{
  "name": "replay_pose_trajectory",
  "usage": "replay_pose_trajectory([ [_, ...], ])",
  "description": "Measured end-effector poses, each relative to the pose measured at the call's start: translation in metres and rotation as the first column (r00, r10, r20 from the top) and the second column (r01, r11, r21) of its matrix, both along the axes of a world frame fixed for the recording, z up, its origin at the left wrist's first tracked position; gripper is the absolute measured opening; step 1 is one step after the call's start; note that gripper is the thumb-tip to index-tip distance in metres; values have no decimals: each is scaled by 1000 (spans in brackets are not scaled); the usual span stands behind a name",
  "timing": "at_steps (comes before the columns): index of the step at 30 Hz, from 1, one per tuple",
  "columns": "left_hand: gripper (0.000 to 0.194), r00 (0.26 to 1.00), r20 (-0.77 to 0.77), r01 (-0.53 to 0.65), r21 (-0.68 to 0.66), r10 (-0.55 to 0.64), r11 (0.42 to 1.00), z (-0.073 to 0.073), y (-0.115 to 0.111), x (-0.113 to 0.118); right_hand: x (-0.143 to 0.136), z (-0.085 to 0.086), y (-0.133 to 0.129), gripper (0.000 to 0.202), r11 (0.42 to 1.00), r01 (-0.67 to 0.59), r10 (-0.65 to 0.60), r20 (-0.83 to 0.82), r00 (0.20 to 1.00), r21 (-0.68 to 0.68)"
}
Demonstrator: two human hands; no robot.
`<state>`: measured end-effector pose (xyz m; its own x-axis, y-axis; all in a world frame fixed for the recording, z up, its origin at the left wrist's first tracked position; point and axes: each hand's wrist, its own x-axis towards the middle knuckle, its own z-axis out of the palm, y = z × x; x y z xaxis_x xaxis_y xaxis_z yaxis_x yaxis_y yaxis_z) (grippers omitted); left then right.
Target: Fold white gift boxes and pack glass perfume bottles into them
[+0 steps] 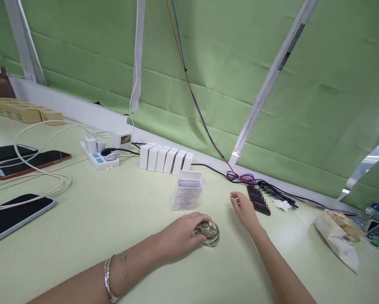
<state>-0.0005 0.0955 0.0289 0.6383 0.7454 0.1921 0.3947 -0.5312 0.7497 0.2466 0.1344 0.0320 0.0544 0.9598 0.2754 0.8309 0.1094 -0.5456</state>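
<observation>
My left hand is closed around a rounded clear glass perfume bottle with a gold-coloured neck, low over the table or resting on it; I cannot tell which. The palm and fingers hide the bottle's left side. Just behind stands a white printed box, upright with its top flap raised. To the right, my right hand hovers over the table with nothing in it, its fingers loosely bent and apart from the thumb. The nearest thing to it is a flat black device or pack, which it does not visibly touch.
Several small white boxes stand in a row at the back. A power strip with plugs, loose white cables and phones occupy the left. Bundled wires and a beige cloth bag lie at right.
</observation>
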Motion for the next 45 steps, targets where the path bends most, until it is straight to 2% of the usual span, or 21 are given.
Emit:
replay_pose_trajectory([
  [2,42,1000,-8,11,-14,-11,1000,0,1,-1,4,-10,23,27,992,123,-123,50,991,11],
  [4,42,1000,-15,25,-13,-25,1000,1,0,-1,2,-20,40,27,982,187,-186,89,979,-6],
  [8,40,997,-42,65,13,-64,998,7,-1,-2,-5,-29,49,27,982,181,-174,125,977,-44],
  [12,39,997,-35,74,26,-74,997,8,-1,-3,-5,-28,26,11,997,51,-46,92,995,-50],
  [15,39,996,-26,83,39,-82,996,6,-1,-2,-7,-30,-7,17,999,-40,40,18,999,-37],
  [18,39,997,-15,80,42,-79,996,5,-1,-2,-16,-27,-40,19,997,-80,79,-93,993,-9],
  [20,39,997,-17,81,45,-80,996,6,-1,-2,-25,-19,-57,24,993,-108,115,-194,974,45],
  [22,39,996,-22,89,43,-89,995,8,-1,-2,-35,-8,-69,24,972,-169,217,-351,911,162],
  [23,38,995,-23,97,39,-97,994,8,-1,-1,-41,-2,-73,22,957,-206,269,-364,892,203],
  [25,39,994,-15,113,33,-112,993,9,0,-1,-50,6,-78,16,928,-291,357,-329,874,233],
  [27,41,992,-1,127,36,-127,991,7,0,-1,-57,9,-81,13,915,-327,388,-291,875,237],
  [31,38,990,4,138,39,-139,990,5,1,0,-60,7,-82,14,926,-274,349,-308,885,260],
  [35,34,990,0,143,38,-143,989,5,1,1,-58,9,-81,14,904,-344,407,-263,875,253],
  [39,40,990,-12,142,29,-142,989,8,0,0,-57,12,-81,18,892,-361,426,-237,873,273],
  [42,38,990,-6,139,24,-139,990,10,-1,-1,-57,9,-81,14,901,-340,411,-282,867,270],
  [45,36,990,-6,139,9,-139,990,11,-2,-1,-56,2,-80,10,919,-292,380,-400,834,265],
])
